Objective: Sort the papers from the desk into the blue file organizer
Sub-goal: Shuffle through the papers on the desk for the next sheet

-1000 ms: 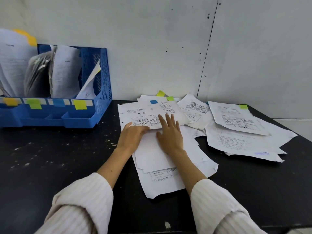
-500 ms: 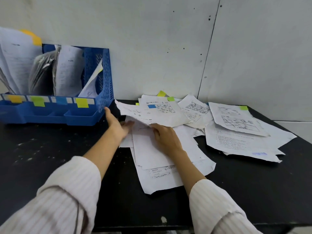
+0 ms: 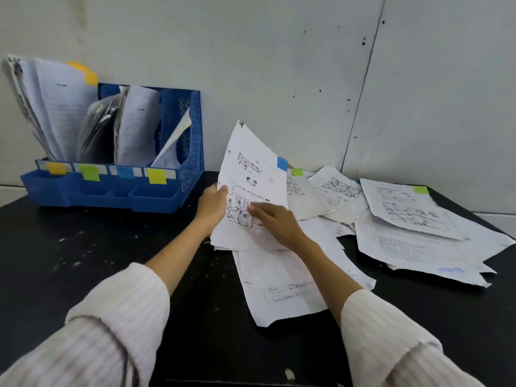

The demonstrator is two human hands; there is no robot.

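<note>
The blue plastic file organizer (image 3: 178,188) stands at the black tabletop's (image 3: 83,261) left rear, bare surface before it. The left hand (image 3: 213,205) grips a raised white printed sheet's (image 3: 252,174) left edge; the right hand's (image 3: 275,222) fingers (image 3: 258,209) lie relaxed on its lower part. Loose white papers (image 3: 418,233) spread rightward to the edge.

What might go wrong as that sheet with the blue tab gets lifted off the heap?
The left hand grips only the edge of the white sheet with the blue sticky tab, so it could bend or tear. The right hand lies on loose white papers overlapping on the black desk; these might slide.
</note>
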